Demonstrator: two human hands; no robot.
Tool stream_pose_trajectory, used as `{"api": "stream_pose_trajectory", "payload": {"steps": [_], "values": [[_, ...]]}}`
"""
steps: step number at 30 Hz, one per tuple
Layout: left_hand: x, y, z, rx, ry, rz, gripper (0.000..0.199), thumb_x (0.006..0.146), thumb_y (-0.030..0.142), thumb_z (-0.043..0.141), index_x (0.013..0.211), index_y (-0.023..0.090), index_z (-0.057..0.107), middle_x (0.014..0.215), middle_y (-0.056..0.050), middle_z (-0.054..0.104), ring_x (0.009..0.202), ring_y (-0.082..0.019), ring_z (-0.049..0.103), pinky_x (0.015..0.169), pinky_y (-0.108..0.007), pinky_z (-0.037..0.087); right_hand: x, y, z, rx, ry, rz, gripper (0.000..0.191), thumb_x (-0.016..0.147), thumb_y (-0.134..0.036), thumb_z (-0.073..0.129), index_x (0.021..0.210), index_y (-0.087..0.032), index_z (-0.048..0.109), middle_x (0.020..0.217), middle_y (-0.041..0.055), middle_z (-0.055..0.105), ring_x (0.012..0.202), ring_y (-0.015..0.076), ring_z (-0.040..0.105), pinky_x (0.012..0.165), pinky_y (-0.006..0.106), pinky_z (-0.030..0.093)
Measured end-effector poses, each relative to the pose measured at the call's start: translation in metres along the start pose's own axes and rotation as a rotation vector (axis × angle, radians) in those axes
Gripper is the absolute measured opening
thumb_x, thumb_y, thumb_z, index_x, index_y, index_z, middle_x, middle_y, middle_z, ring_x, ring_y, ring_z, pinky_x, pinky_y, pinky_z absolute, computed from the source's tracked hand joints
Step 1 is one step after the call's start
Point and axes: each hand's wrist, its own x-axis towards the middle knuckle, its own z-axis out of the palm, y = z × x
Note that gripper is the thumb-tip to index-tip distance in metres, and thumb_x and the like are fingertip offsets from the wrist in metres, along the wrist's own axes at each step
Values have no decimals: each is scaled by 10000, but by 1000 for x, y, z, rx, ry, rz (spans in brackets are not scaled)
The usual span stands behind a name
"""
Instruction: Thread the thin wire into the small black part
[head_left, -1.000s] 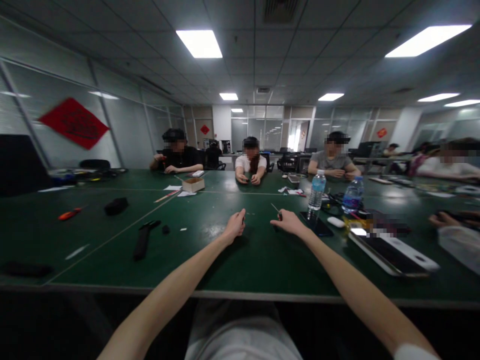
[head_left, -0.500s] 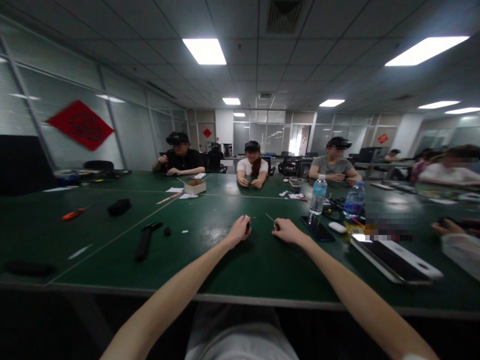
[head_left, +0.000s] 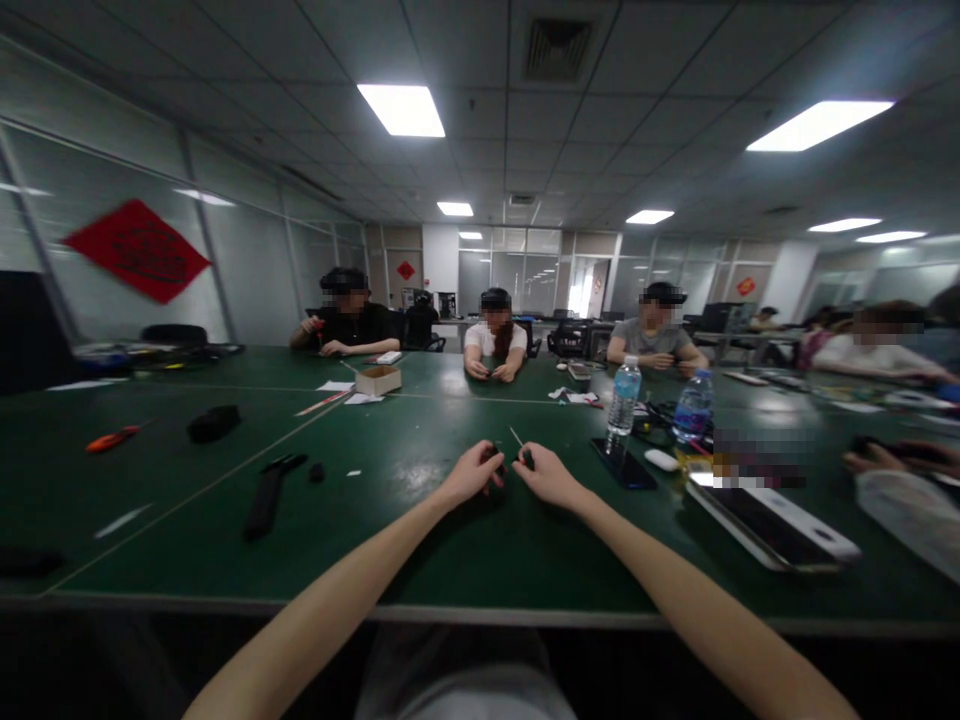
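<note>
Left hand (head_left: 474,470): Its fingers curl round a small dark part (head_left: 493,448), pinching it just above the tabletop; the part's far side is hidden by the fingers.
Right hand (head_left: 551,474): Thumb and fingers close on the dark handle of a thin-shafted tool (head_left: 516,437), likely a screwdriver; the shaft slants up and leftward, its tip bare and apart from the dark part.
Working gap: The two hands face each other, near but seemingly not touching, over the green table (head_left: 420,580) in front of the wearer.
Steady handling: Good control here would seem to call for forearms braced on the table, a firm pinch on the part, and the shaft squared to any contact point, with the left fingertips clear of the tip.
Bottles: A clear bottle with a light-blue label (head_left: 624,395) stands beside another with a blue-purple label (head_left: 694,405); the lettering on both is too small to read.
Red wall hanging (head_left: 139,250): The diamond carries dark markings, perhaps characters, none legible.
Phone and mouse: Near the right hand lie a dark smartphone (head_left: 622,463) and a white mouse (head_left: 661,460), no brand discernible on either.
Far left: An orange-handled screwdriver (head_left: 111,440) lies well apart, without readable marking.
</note>
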Motion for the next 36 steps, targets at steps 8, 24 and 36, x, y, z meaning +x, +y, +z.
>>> {"api": "stream_pose_trajectory", "payload": {"steps": [8, 24, 36], "values": [[-4, 5, 1, -65, -61, 61, 352, 748, 387, 615, 1001, 153, 544, 873, -82, 625, 686, -147, 622, 503, -225, 509, -2, 3, 11, 192, -4, 43, 252, 659, -365, 658, 700, -178, 494, 678, -27, 559, 622, 126, 485, 589, 226, 362], [-5, 0, -1, -288, -137, -48, 311, 742, 274, 658, 992, 126, 547, 916, -114, 633, 743, -164, 646, 687, -337, 533, -4, 1, 10, 178, 97, 68, 187, 680, -313, 623, 704, -182, 492, 823, 29, 649, 719, 153, 583, 653, 260, 408], [-9, 6, 0, -162, -223, 7, 357, 754, 325, 628, 1051, 133, 578, 918, -106, 645, 741, -165, 641, 646, -267, 499, -4, 4, 7, 234, 119, 78, 246, 653, -358, 642, 680, -184, 470, 778, 23, 646, 699, 154, 579, 650, 267, 412]]}}
